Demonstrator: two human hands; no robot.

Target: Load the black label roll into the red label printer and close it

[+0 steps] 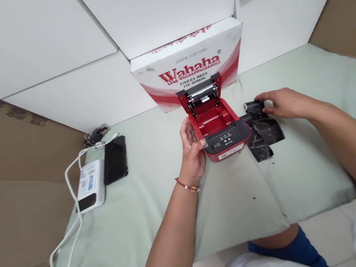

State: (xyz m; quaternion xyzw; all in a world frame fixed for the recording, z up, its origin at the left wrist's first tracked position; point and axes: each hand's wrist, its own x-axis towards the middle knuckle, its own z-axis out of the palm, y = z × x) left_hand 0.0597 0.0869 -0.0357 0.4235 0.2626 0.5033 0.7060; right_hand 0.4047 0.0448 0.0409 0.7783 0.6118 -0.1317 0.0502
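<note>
A small red and black label printer (223, 137) sits on the cloth, its lid (201, 93) raised and its red inner bay exposed. My left hand (192, 149) grips the printer's left side, with the thumb on the front corner. To the right of the printer lies a roll of black film (255, 107), pinched at its right end between the thumb and fingers of my right hand (280, 105). Crumpled, shiny pieces of black film (263, 133) spread out below the roll, close to the printer's right side.
A white and red Wahaha water carton (187, 66) stands behind the printer against white boxes (157, 9). At left lie a white power bank (91, 184) with a white cable (72, 192), a black phone (115, 159) and a small dark bundle (96, 135). Brown cardboard flanks both sides.
</note>
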